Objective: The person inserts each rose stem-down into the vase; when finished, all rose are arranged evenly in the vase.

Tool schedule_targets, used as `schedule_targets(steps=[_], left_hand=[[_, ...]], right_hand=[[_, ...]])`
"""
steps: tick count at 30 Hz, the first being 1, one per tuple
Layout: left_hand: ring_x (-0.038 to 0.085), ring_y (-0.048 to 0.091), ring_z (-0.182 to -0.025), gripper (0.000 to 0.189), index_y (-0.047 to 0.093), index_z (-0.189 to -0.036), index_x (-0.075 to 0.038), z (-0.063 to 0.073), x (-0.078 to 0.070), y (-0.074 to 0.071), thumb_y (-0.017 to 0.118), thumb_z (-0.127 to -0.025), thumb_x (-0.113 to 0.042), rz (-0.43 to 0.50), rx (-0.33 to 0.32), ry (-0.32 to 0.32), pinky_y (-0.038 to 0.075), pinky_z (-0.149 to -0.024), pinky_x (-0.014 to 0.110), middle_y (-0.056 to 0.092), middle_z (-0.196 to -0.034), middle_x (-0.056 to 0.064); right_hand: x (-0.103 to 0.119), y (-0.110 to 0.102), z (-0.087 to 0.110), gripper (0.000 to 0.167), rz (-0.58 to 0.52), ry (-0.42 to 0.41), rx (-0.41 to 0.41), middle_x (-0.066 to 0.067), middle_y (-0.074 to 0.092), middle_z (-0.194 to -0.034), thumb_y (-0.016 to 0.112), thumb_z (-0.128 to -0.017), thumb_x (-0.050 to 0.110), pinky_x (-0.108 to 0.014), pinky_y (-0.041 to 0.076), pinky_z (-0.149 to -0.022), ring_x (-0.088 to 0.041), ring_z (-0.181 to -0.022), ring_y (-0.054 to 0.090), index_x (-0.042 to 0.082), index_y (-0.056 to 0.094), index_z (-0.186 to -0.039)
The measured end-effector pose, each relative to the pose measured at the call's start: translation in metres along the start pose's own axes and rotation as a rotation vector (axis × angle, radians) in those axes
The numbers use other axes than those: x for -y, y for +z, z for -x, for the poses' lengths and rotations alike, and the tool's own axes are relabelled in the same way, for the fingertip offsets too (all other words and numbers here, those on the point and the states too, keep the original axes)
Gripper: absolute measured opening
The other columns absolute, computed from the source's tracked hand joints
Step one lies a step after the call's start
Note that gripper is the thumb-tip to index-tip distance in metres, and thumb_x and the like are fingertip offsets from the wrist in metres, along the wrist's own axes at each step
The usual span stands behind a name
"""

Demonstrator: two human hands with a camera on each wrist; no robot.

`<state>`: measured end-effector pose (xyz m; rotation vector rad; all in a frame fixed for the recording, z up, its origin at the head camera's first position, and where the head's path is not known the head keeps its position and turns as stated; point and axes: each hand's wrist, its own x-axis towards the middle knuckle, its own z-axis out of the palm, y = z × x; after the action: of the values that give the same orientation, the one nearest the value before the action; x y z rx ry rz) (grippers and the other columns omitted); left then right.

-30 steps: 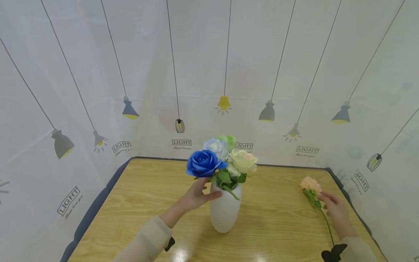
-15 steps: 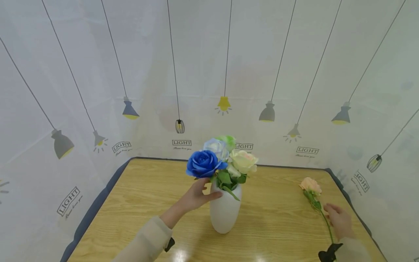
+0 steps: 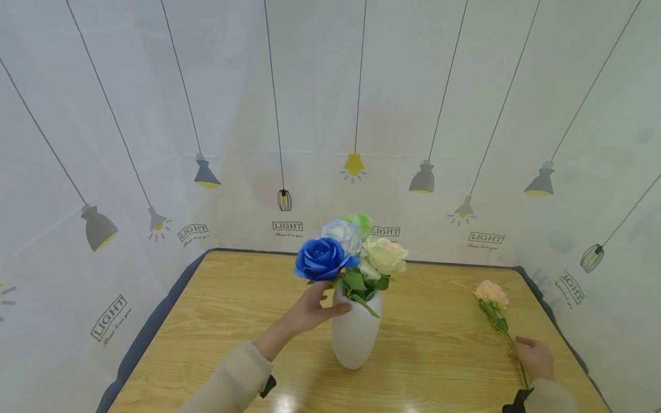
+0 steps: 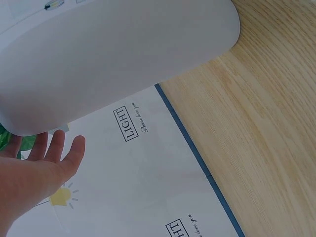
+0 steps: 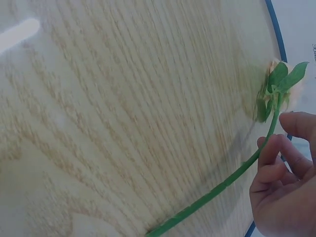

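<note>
In the head view a white vase (image 3: 355, 332) stands upright on the wooden table, holding a blue rose (image 3: 322, 259), a pale blue rose (image 3: 341, 232), a cream rose (image 3: 384, 256) and a green bloom (image 3: 360, 223). My left hand (image 3: 307, 310) holds the vase near its rim, thumb across the front; the left wrist view shows fingertips at the rim beside green leaves (image 4: 6, 139). A peach flower (image 3: 492, 294) lies at the table's right. My right hand (image 3: 534, 357) has its fingers round the green stem (image 5: 217, 190), below the bloom.
The wooden table (image 3: 248, 321) has a dark blue edge. Behind and beside it hangs a pale cloth (image 3: 232, 115) printed with lamps and the word LIGHT. A dark strap (image 3: 267, 386) sits at the left cuff.
My right hand has moved from just under the peach bloom down along its stem, toward me. The peach flower stays on the table. The left hand and vase hold still.
</note>
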<state>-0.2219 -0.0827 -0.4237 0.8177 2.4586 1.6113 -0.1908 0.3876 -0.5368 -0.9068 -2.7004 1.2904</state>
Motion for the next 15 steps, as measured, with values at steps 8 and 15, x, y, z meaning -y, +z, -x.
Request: schedule_targets(steps=[8, 15], left_hand=[[0.024, 0.040, -0.114, 0.056, 0.041, -0.126, -0.006, 0.001, 0.000, 0.000, 0.064, -0.081, -0.031, -0.001, -0.002, -0.009, 0.031, -0.090, 0.052, 0.046, -0.122, 0.008], [0.029, 0.040, -0.113, 0.052, 0.041, -0.125, 0.000, 0.005, -0.017, -0.002, 0.064, -0.083, -0.020, 0.003, 0.000, 0.002, 0.031, -0.088, 0.053, 0.046, -0.121, 0.014]], right_hand=[[-0.005, 0.003, -0.001, 0.049, -0.002, 0.036, -0.028, -0.033, 0.038, -0.119, 0.046, -0.085, 0.024, -0.052, 0.027, -0.090, -0.047, -0.108, 0.033, -0.012, 0.041, -0.117], [-0.011, 0.011, -0.016, 0.041, -0.002, 0.108, -0.082, -0.020, 0.057, -0.077, 0.051, -0.082, 0.018, -0.051, 0.034, -0.083, -0.042, -0.100, 0.042, -0.008, 0.050, -0.114]])
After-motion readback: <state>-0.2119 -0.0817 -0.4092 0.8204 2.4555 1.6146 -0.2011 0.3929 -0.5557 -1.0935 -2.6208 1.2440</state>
